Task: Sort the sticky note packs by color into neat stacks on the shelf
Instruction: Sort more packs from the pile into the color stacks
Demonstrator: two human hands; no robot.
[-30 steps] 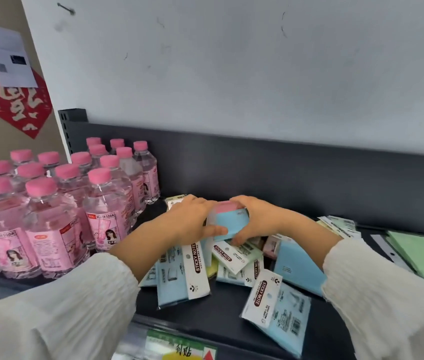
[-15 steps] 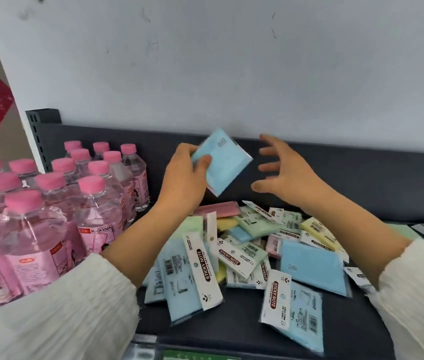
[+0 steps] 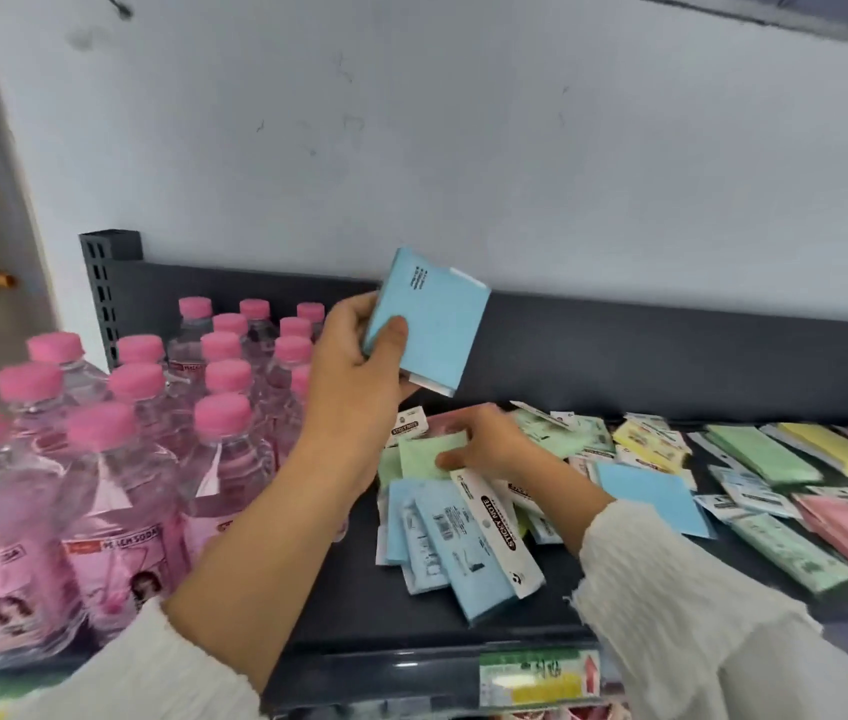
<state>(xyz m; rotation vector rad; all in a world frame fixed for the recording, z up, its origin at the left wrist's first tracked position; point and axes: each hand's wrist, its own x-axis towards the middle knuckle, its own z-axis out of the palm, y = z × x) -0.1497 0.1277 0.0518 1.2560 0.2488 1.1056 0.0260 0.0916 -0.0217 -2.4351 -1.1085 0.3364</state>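
One blue pack point(image 3: 429, 324) gripped aloft in left hand point(image 3: 359, 366), long axis near-upright; right hand point(image 3: 489, 444) pinches flat green pack point(image 3: 424, 457).

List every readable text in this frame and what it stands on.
"STICKY NOTE": white header card on the front blue pack.
"STICKY NOTE": small header card under the left hand.
"PEACH SODA": pink bottle label, partly in glare.
Unreadable: print on the held blue pack; shelf price tag, blurred.

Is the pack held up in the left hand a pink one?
No, the pack that the left hand holds up is light blue.
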